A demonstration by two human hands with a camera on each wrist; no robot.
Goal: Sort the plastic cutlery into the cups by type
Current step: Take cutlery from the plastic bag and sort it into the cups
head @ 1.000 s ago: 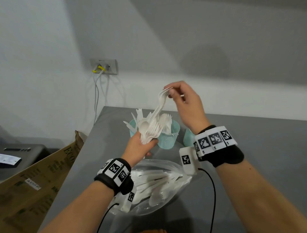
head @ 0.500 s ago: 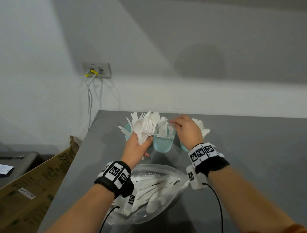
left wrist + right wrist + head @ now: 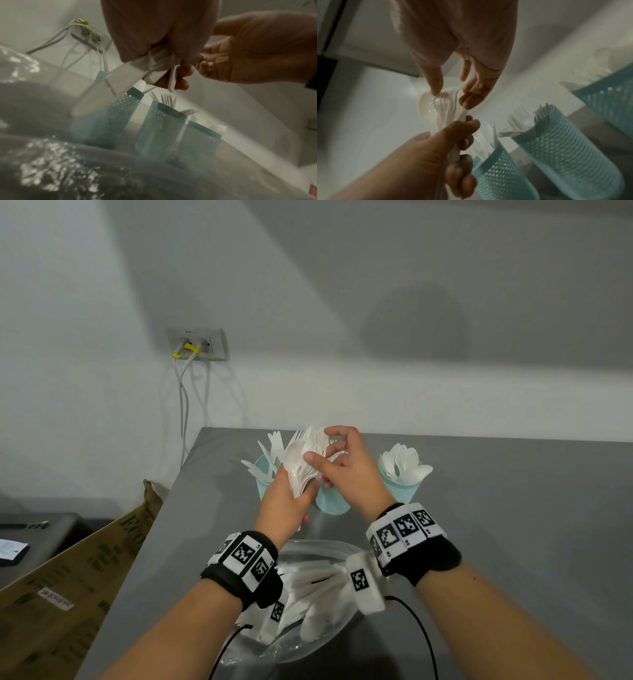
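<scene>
My left hand (image 3: 301, 491) grips a bundle of white plastic cutlery (image 3: 301, 463) by the handles, heads up, just in front of the cups. My right hand (image 3: 320, 455) pinches the heads of that bundle between thumb and fingers; the right wrist view shows the thumb (image 3: 435, 86) and fingers (image 3: 471, 100) on either side of the bundle (image 3: 443, 105). Three teal mesh cups stand in a row: the left cup (image 3: 262, 484) holds knives, the middle cup (image 3: 330, 505) holds forks (image 3: 169, 100) and is partly hidden by my hands, and the right cup (image 3: 399, 489) holds spoons.
A clear plastic bag (image 3: 318, 546) with more white cutlery lies on the grey table (image 3: 513, 542) under my wrists. A cardboard box (image 3: 85, 570) leans at the table's left edge. A wall socket with cables (image 3: 197, 344) sits behind the left corner.
My right hand lowered the fork it held high to the middle cup, let it go, and has come back to the bundle. My left hand has kept hold of the bundle.
</scene>
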